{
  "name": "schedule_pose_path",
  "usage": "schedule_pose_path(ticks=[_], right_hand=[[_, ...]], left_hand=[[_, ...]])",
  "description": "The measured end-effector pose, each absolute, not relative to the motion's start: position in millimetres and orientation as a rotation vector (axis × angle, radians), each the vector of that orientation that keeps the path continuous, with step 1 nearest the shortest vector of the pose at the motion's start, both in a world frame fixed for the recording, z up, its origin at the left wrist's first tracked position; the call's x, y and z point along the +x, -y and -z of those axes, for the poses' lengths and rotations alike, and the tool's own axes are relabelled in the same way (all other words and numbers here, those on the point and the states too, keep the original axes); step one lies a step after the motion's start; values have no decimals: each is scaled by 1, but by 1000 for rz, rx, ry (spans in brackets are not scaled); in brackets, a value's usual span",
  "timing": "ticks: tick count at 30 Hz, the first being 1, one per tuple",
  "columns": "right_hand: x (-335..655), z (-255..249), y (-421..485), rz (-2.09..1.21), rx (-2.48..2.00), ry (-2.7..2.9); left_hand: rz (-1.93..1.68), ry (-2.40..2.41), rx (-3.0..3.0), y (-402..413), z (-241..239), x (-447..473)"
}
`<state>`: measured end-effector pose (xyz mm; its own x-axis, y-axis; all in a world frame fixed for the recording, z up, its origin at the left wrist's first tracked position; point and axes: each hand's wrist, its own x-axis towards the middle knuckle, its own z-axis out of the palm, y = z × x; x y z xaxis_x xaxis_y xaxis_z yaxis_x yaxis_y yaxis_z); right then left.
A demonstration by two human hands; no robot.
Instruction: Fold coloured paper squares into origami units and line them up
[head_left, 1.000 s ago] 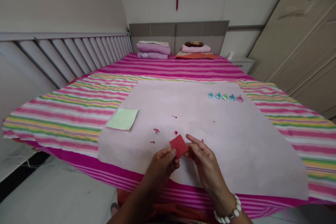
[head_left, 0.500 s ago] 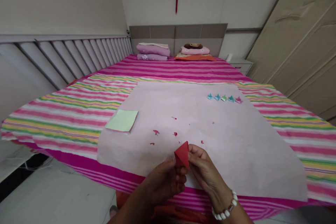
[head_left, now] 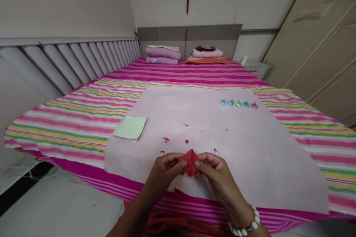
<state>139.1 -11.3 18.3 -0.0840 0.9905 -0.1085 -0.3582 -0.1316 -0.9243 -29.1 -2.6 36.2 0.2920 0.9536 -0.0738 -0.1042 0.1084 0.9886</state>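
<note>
A folded piece of red paper [head_left: 190, 160], diamond-shaped with its point up, is held between both hands above the near part of the pale sheet [head_left: 250, 155]. My left hand [head_left: 166, 168] pinches its left corner, thumb on the front face. On the right corner, my right hand [head_left: 213, 168] grips the paper the same way; a white bead bracelet circles that wrist. The fingertips behind the paper are partly hidden. Small red paper scraps [head_left: 186, 142] lie scattered on the sheet just beyond the hands.
A stack of square paper [head_left: 130, 127], light green on top, lies at the sheet's left edge. Several small folded paper pieces [head_left: 238, 103] in blue, green and pink stand in a row at the far right. Striped cloth [head_left: 83, 113] covers the bed around the sheet.
My left hand has come up from below to the paper's left corner. The red paper has turned from a narrow, angled view to a wider diamond facing me.
</note>
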Motion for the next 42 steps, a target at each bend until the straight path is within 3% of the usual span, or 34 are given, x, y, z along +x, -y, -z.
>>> schedule_pose_path(ticks=[25, 35, 42], right_hand=[[139, -19, 13, -1516, -834, 944], [143, -15, 12, -1464, -846, 953], [142, -18, 12, -1494, -872, 925]], left_hand=[[-1033, -888, 1006, 2, -25, -25], [-852, -700, 864, 7, -23, -38], [-890, -868, 998, -1, -19, -47]])
